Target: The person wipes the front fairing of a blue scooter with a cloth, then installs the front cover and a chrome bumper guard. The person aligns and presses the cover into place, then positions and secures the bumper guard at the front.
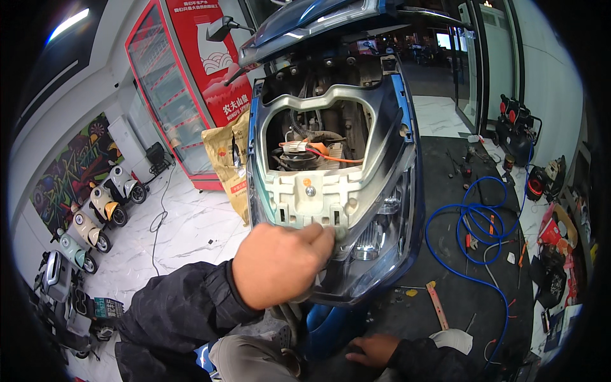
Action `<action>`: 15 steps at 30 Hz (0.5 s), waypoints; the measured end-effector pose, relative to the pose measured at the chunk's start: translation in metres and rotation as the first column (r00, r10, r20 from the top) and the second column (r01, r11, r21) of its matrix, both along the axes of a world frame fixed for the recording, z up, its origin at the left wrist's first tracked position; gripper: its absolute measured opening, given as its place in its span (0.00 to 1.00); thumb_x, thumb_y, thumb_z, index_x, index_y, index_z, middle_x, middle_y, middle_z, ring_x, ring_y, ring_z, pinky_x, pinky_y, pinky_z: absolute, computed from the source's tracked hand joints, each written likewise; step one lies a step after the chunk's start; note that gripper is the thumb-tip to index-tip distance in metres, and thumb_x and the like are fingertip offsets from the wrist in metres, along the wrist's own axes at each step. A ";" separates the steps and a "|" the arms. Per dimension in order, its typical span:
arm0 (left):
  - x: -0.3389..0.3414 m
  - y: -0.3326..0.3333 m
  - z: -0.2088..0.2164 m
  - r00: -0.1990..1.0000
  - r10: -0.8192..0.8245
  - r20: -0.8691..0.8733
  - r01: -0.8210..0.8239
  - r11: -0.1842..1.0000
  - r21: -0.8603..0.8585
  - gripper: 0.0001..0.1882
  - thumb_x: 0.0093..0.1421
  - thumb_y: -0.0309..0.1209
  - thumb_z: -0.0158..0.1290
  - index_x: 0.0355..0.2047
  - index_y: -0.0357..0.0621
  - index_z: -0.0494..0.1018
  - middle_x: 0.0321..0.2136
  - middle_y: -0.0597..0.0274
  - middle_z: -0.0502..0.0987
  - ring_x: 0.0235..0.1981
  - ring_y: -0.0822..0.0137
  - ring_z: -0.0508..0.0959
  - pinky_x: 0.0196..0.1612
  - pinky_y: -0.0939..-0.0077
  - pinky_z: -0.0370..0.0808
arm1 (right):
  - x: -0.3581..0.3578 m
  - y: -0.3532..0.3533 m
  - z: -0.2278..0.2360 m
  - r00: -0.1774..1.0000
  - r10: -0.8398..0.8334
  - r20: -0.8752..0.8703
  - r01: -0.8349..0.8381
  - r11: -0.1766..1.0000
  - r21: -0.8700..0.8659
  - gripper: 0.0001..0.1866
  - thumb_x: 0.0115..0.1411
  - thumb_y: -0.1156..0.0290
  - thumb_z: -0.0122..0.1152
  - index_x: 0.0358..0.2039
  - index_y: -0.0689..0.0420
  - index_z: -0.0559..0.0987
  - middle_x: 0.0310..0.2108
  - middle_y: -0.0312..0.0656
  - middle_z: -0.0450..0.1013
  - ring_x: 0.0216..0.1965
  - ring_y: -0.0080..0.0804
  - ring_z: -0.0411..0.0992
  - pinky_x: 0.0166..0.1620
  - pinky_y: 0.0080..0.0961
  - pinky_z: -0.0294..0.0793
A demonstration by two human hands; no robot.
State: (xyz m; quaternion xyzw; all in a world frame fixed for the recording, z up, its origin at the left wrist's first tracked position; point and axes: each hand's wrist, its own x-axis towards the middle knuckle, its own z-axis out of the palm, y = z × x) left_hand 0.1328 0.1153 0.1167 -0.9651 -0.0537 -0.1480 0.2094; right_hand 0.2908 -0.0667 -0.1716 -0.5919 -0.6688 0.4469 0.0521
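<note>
In front of me stands a blue scooter (414,210) with its upper front panel (299,32) raised. My left hand (280,262) is curled at the lower edge of the pale plastic inner frame (286,191), close to the headlight (369,242). Its fingers press together by a small greyish spot; what they hold, if anything, is hidden. Inside the frame's opening, an orange cable (337,157) runs past a white connector (294,147). Low down, beneath the scooter's front, my right hand (377,350) hangs with its fingers apart and nothing visible in it.
A blue air hose (468,207) coils over the dark mat at right, near a compressor (519,124) and scattered tools. A wooden-coloured strip (437,305) lies close by. A brown sack (226,159) and red display fridge (172,95) stand left, with several small scooters (102,204) beyond.
</note>
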 end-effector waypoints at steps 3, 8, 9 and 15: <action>0.008 0.002 -0.005 0.993 0.041 0.111 -0.048 0.997 0.063 0.20 0.60 0.32 0.59 0.53 0.40 0.82 0.29 0.63 0.78 0.24 0.61 0.84 0.24 0.66 0.79 | 0.001 0.000 0.002 0.999 -0.028 -0.020 0.029 0.999 0.040 0.35 0.77 0.36 0.52 0.66 0.54 0.79 0.50 0.57 0.85 0.55 0.59 0.82 0.59 0.52 0.81; 0.038 -0.017 -0.005 0.982 0.168 0.083 -0.181 0.963 0.197 0.14 0.59 0.30 0.58 0.44 0.38 0.81 0.30 0.62 0.79 0.23 0.63 0.84 0.23 0.66 0.78 | 0.000 -0.003 -0.007 0.999 -0.028 -0.034 0.030 0.997 0.071 0.35 0.77 0.36 0.52 0.65 0.53 0.79 0.49 0.56 0.85 0.53 0.59 0.83 0.57 0.53 0.82; 0.046 -0.021 -0.003 0.976 0.200 0.083 -0.214 0.951 0.223 0.13 0.59 0.30 0.58 0.43 0.38 0.81 0.30 0.62 0.79 0.23 0.62 0.84 0.23 0.65 0.78 | -0.001 -0.004 -0.010 0.999 -0.031 -0.043 0.035 0.995 0.097 0.35 0.77 0.37 0.52 0.65 0.54 0.79 0.50 0.56 0.85 0.54 0.59 0.83 0.58 0.52 0.81; 0.074 -0.050 0.003 0.964 0.248 -0.101 -0.194 0.908 0.371 0.11 0.59 0.30 0.60 0.34 0.35 0.88 0.29 0.44 0.84 0.30 0.56 0.87 0.26 0.63 0.80 | -0.006 -0.009 -0.016 0.996 -0.040 -0.085 0.052 0.989 0.138 0.35 0.77 0.39 0.54 0.65 0.59 0.79 0.54 0.57 0.83 0.57 0.59 0.81 0.61 0.50 0.80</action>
